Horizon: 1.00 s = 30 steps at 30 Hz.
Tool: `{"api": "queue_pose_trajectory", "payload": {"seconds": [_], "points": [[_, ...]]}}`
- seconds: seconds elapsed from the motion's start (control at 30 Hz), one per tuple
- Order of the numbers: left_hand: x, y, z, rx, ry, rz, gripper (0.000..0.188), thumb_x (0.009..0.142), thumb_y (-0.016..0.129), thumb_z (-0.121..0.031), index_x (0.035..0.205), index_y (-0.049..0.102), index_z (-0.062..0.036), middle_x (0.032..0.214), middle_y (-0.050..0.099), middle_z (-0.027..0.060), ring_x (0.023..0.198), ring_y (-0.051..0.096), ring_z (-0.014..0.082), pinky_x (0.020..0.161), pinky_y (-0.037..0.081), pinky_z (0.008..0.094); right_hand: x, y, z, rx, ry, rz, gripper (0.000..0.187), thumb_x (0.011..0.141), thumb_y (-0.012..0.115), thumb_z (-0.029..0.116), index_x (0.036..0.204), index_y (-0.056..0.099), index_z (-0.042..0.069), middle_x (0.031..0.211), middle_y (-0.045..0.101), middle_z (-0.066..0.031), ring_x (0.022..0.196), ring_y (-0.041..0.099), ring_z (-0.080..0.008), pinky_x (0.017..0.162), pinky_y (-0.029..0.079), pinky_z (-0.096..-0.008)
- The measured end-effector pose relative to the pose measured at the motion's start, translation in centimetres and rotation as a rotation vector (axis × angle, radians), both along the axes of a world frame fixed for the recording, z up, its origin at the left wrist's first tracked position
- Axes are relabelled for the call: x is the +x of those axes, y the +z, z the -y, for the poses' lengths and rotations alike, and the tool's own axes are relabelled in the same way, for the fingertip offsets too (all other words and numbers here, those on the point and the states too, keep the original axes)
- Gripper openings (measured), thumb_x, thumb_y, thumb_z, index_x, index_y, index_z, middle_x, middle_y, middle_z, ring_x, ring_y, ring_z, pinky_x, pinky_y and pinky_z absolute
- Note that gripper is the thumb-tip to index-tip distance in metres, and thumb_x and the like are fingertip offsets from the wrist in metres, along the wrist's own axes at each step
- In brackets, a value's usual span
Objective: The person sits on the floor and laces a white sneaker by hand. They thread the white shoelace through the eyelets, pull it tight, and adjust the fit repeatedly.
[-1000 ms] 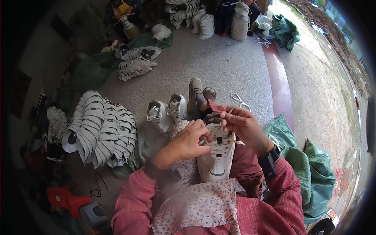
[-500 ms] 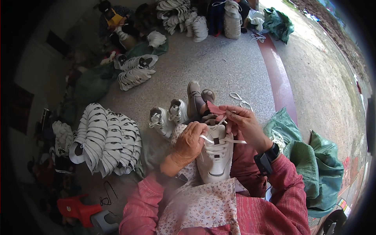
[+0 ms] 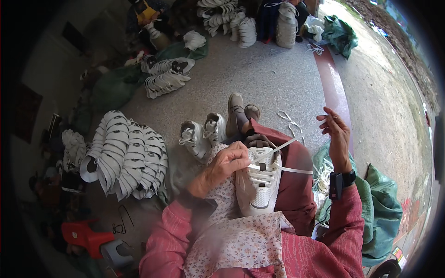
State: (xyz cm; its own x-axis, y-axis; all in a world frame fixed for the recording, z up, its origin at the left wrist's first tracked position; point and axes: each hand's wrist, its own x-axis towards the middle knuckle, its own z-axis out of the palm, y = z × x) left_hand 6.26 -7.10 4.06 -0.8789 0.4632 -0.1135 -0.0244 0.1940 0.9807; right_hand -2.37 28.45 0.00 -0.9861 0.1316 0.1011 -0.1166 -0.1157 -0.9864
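Note:
A white sneaker upper (image 3: 261,185) lies on my lap over a floral apron (image 3: 234,238), its toe pointing toward me. Flat white laces cross its front. My left hand (image 3: 225,164) is closed on the upper's left edge beside the tongue, thumb close to the lacing. Raised off to the right, my right hand (image 3: 337,136) pinches the end of a white shoelace (image 3: 294,139), which runs taut and slanting down to the upper's eyelets. Another loose lace end sticks out to the right of the upper.
Nested white uppers (image 3: 127,157) stand piled at left, near a red stool (image 3: 83,234). Two laced uppers (image 3: 197,139) sit ahead by my feet. Green sacks (image 3: 382,208) and white laces (image 3: 323,178) are at right. A person in a yellow apron (image 3: 146,14) works at far left.
My right hand has moved from above the upper out to the right and up, drawing the shoelace out long. My left hand stays at the upper. The view has shifted slightly.

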Motion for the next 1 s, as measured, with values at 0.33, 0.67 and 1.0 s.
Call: {"api": "queue_pose_trajectory", "payload": {"seconds": [0.33, 0.67, 1.0], "points": [[-0.4, -0.6, -0.1, -0.207, -0.068, -0.297, 0.037, 0.101, 0.054, -0.03, 0.085, 0.066, 0.0006, 0.096, 0.052, 0.0058, 0.096, 0.05, 0.0172, 0.088, 0.04, 0.0296, -1.7, 0.0, -2.5, 0.117, -0.22, -0.153, 0.034, 0.104, 0.055, 0.02, 0.132, 0.062, 0.001, 0.103, 0.074, -0.0056, 0.077, 0.056, -0.0035, 0.071, 0.044, -0.0185], [-0.8, -0.5, -0.4, -0.083, -0.003, -0.188, 0.03, 0.102, 0.054, -0.03, 0.103, 0.068, -0.0033, 0.098, 0.057, 0.0045, 0.097, 0.055, 0.0157, 0.09, 0.043, 0.0299, -1.9, -1.6, -4.5, -0.05, -0.17, -0.021, 0.037, 0.103, 0.058, 0.02, 0.135, 0.059, 0.003, 0.106, 0.073, -0.007, 0.075, 0.059, -0.0038, 0.069, 0.049, -0.0195], [-1.5, -2.8, -0.1, -0.139, 0.25, -0.057, 0.034, 0.097, 0.063, -0.034, 0.113, 0.065, -0.0038, 0.105, 0.066, 0.0015, 0.096, 0.059, 0.0113, 0.089, 0.047, 0.0287, 2.0, -2.7, -0.8, 0.37, 0.139, 0.113, 0.055, 0.098, 0.064, 0.028, 0.144, 0.047, 0.003, 0.135, 0.059, -0.0139, 0.108, 0.064, -0.0207, 0.088, 0.051, -0.0327]]}}
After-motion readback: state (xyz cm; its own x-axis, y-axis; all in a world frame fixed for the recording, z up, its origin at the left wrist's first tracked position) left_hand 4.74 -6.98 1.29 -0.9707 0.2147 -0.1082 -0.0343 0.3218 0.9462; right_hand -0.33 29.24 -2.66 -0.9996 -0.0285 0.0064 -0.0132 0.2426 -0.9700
